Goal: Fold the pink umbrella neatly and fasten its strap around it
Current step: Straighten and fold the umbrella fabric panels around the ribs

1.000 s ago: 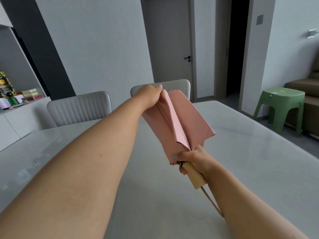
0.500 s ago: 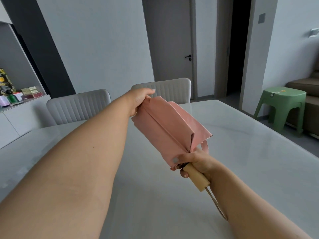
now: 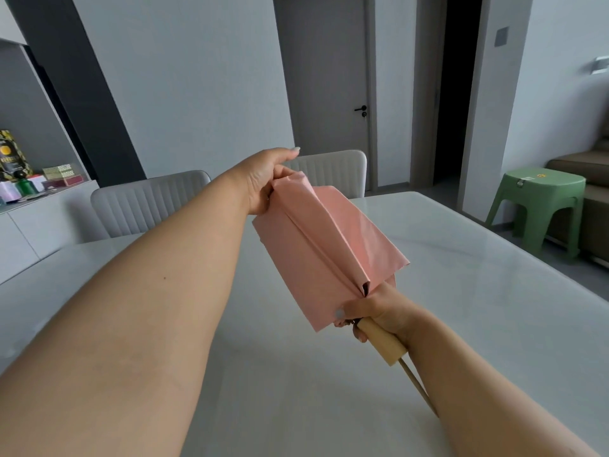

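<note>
At the far left edge of the frame, a low white sideboard [image 3: 39,222] carries boxes and bottles. Two pale grey chairs [image 3: 150,206] stand along the far edge of a glossy white table [image 3: 494,324], which fills the lower half of the frame and runs out toward the right. Its top shows bare around and below the arms.

The left hand [image 3: 263,183], just above centre, has its fingers curled round the far tip of the pink umbrella [image 3: 316,258], thumb stretched out on top. The umbrella hangs in the air above the table, slanting from that hand down toward lower right, its fabric lying in loose flat pleats.

The right hand [image 3: 379,311], right of centre, grips the umbrella where fabric meets the pale wooden handle [image 3: 384,344], thumb pressing on the fabric. A tan cord [image 3: 417,387] trails from the handle's end.

At the right edge, a green plastic stool [image 3: 540,206] stands on the floor beyond the table.
</note>
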Action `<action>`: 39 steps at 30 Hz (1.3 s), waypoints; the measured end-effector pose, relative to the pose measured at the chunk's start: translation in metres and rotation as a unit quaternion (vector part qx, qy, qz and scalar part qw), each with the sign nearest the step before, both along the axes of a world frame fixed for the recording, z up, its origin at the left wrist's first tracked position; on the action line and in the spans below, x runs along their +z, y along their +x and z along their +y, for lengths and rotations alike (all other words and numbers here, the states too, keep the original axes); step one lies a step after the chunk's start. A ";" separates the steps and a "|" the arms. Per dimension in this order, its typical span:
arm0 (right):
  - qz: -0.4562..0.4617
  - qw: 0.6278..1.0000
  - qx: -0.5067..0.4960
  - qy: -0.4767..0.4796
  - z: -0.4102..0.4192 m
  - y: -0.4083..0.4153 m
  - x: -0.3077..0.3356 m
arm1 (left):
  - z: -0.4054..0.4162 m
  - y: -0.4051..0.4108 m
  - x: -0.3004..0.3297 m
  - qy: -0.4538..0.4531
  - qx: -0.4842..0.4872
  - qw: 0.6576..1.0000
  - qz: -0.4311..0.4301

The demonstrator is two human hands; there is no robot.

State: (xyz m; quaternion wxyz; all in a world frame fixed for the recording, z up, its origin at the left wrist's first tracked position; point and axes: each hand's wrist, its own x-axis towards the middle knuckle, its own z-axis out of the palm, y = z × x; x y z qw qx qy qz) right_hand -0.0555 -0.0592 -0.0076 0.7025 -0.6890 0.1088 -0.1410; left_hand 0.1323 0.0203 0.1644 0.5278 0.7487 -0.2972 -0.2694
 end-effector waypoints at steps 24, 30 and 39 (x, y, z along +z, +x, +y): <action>0.015 0.999 -0.052 -0.004 -0.002 0.003 -0.003 | -0.006 -0.024 -0.057 -0.145 0.177 0.970 -0.083; -0.016 0.996 -0.073 0.041 -0.002 -0.001 0.002 | -0.011 -0.050 -0.121 -0.147 0.140 0.977 -0.066; -0.054 0.993 -0.088 0.054 -0.001 -0.001 0.003 | -0.021 -0.076 -0.146 -0.204 0.140 0.966 0.071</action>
